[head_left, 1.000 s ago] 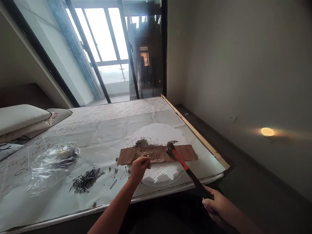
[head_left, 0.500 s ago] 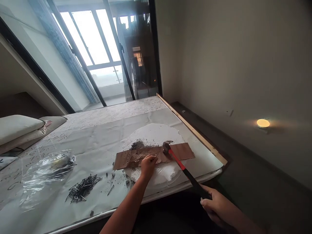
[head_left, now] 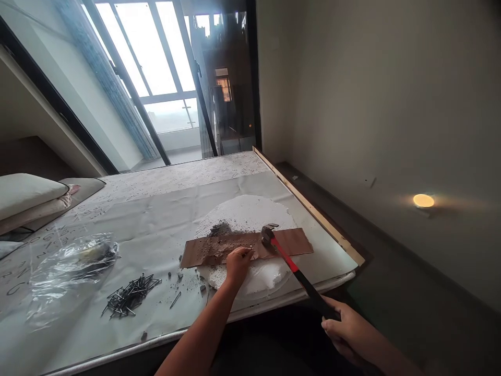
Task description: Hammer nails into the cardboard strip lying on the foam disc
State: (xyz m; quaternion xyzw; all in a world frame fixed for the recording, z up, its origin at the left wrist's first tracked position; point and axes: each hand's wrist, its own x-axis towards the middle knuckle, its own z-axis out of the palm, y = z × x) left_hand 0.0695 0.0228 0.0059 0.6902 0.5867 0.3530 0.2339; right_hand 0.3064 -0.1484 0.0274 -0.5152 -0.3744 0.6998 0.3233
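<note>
Brown perforated strip (head_left: 219, 249) lying flat across a white foam slab (head_left: 245, 214), both ends reaching past the slab's edges, the surface pocked with rows of small holes and gritty with dark dust. Left hand (head_left: 238, 265) at the strip's near edge, around its middle, with fingers curled and fingertips (head_left: 246, 251) pinched together against the surface; anything between them too small to tell. Right hand (head_left: 346, 329) out past the near edge of the mattress (head_left: 195, 329), fingers closed around the black grip of a hammer (head_left: 287, 260), the red-and-black shaft slanting up to the steel head above the strip's right half, near the left hand.

Heap of dark dust (head_left: 220, 228) on the foam just beyond the strip. Below the strip's left end, one loose nail (head_left: 175, 300) on a pale paper sheet (head_left: 156, 209); farther left, a pile of black nails (head_left: 131, 296), then a clear plastic bag (head_left: 74, 277). Pillows (head_left: 27, 196) at the mattress's far left corner; wooden batten (head_left: 309, 209) along its right edge.
</note>
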